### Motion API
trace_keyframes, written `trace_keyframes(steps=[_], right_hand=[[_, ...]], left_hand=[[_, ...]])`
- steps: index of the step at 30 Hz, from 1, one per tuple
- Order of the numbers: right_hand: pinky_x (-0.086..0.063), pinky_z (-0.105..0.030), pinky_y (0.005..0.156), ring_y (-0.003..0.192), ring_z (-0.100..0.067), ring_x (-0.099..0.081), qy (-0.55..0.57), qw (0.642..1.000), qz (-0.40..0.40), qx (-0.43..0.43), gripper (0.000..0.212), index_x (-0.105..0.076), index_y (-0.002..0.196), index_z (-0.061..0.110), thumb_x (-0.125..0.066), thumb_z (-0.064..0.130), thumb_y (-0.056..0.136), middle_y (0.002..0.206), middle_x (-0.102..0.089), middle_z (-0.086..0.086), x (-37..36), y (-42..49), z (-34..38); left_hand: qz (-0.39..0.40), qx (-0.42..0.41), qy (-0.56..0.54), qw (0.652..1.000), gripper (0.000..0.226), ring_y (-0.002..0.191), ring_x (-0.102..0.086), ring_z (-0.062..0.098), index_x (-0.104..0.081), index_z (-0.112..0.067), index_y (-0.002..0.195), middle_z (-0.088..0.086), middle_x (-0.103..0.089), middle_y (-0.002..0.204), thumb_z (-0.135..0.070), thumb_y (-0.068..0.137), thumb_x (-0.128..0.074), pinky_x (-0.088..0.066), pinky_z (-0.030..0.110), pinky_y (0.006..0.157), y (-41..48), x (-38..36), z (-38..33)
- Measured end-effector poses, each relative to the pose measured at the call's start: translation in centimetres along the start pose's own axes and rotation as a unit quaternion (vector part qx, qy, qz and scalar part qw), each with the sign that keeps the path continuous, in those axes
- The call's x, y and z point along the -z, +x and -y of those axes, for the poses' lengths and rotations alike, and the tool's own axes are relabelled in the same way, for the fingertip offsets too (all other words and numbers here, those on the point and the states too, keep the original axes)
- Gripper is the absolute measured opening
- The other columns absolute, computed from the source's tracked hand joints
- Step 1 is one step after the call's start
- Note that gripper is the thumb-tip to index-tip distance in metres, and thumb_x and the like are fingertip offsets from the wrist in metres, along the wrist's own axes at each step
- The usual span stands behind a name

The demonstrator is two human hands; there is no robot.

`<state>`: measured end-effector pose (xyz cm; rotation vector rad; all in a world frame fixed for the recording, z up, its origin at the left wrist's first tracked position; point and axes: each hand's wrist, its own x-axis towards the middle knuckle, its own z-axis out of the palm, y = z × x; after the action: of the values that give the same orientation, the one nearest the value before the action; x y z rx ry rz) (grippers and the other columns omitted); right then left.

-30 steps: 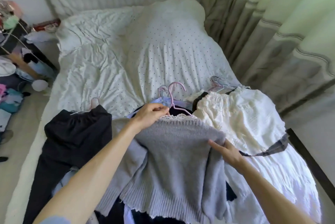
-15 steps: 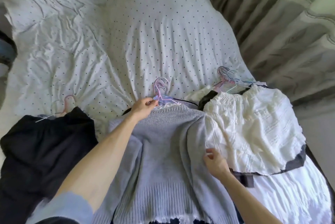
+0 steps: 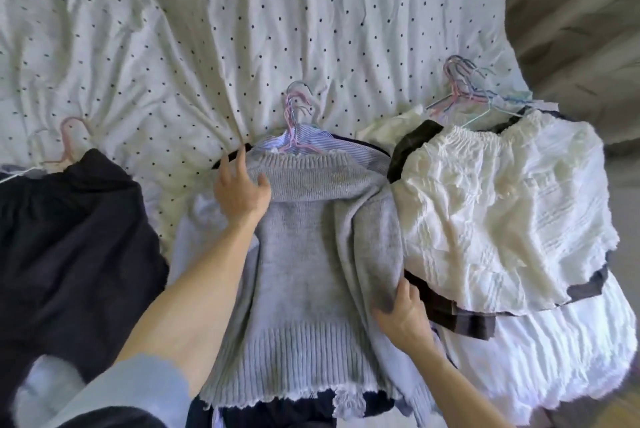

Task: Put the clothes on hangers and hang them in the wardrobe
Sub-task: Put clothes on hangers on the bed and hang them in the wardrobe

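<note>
Grey ribbed knit fills the middle of the head view: the grey sweater [image 3: 301, 254] is spread on the dotted bed sheet [image 3: 242, 29], and a cluster of pink hanger hooks [image 3: 294, 116] is seen just beyond its neckline. The left hand [image 3: 240, 190] is laid flat on the sweater's left shoulder, its fingers [image 3: 239, 159] straight and slightly spread. At the sweater's right side the folded-in sleeve is gripped by the right hand [image 3: 403, 315], with the fingertips partly hidden under the knit. A black garment [image 3: 69, 237] is laid to the left of the sweater, and a white ruffled garment [image 3: 491, 219] touches it on the right, with a bunch of loose hangers [image 3: 464, 88] beyond that. Half a second earlier the hanger at the neckline was pinched by the left hand; it has since been released, and the hand has been moved onto the shoulder.
</note>
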<state>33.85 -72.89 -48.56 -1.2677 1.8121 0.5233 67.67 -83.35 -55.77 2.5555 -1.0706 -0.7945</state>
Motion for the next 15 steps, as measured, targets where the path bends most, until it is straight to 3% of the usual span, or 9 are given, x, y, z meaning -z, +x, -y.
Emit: trace_keyframes(steps=[4, 6, 9, 12, 14, 15], right_hand=[[-0.037, -0.057, 0.107, 0.135, -0.044, -0.034, 0.004, 0.997, 0.008, -0.083, 0.103, -0.010, 0.153, 0.016, -0.069, 0.056, 0.079, 0.151, -0.028, -0.016, -1.5, -1.2, -1.4], [-0.031, -0.063, 0.108, 0.138, -0.042, -0.033, -0.038, 0.992, 0.032, -0.114, 0.111, 0.000, 0.155, 0.022, -0.065, 0.066, 0.077, 0.155, -0.025, -0.013, -1.6, -1.8, -2.0], [-0.039, -0.062, 0.103, 0.130, -0.041, -0.045, -0.076, 0.988, 0.068, -0.116, 0.118, 0.011, 0.154, 0.027, -0.063, 0.071, 0.074, 0.153, -0.032, -0.015, -1.4, -2.6, -2.9], [-0.051, -0.045, 0.089, 0.105, -0.037, -0.059, -0.086, 0.993, 0.052, -0.063, 0.089, -0.007, 0.151, 0.013, -0.061, 0.041, 0.087, 0.115, -0.057, -0.016, -0.5, -3.8, -3.5], [-0.048, -0.038, 0.082, 0.102, -0.038, -0.059, -0.076, 0.996, 0.033, -0.029, 0.063, -0.023, 0.144, 0.010, -0.054, 0.025, 0.091, 0.105, -0.058, -0.015, 0.3, -4.5, -3.9], [-0.046, -0.037, 0.079, 0.100, -0.037, -0.059, -0.066, 0.997, 0.029, -0.023, 0.057, -0.029, 0.141, 0.010, -0.053, 0.024, 0.092, 0.105, -0.059, -0.015, 0.7, -4.8, -4.2]], left_hand=[[-0.065, 0.112, 0.033, 0.991, 0.080, 0.140, -0.031, 0.043, -0.021, -0.028, 0.154, 0.021, -0.024, 0.158, -0.062, 0.089, -0.054, -0.028, 0.059, 0.110, -9.5, 1.3, 9.9], [0.029, 0.198, 0.036, 0.979, 0.087, 0.134, -0.041, 0.043, -0.010, -0.031, 0.154, 0.020, -0.033, 0.154, -0.072, 0.087, -0.048, -0.031, 0.060, 0.109, -14.5, 2.6, 13.9], [0.198, 0.206, 0.093, 0.954, 0.082, 0.116, -0.059, 0.036, -0.007, -0.032, 0.154, 0.013, -0.055, 0.138, -0.067, 0.091, -0.046, -0.044, 0.045, 0.095, -21.6, 4.2, 18.1], [0.206, 0.186, 0.118, 0.953, 0.042, 0.082, -0.062, 0.030, -0.030, -0.023, 0.140, 0.007, -0.062, 0.096, -0.039, 0.102, -0.041, -0.051, 0.041, 0.074, -25.5, 5.0, 18.0], [0.186, 0.194, 0.092, 0.959, 0.036, 0.073, -0.057, 0.025, -0.034, -0.019, 0.138, 0.009, -0.060, 0.093, -0.030, 0.104, -0.039, -0.049, 0.038, 0.066, -26.9, 5.3, 15.7], [0.189, 0.201, 0.060, 0.959, 0.041, 0.071, -0.055, 0.022, -0.032, -0.017, 0.143, 0.013, -0.062, 0.103, -0.028, 0.104, -0.039, -0.048, 0.036, 0.064, -27.2, 5.5, 14.5]])
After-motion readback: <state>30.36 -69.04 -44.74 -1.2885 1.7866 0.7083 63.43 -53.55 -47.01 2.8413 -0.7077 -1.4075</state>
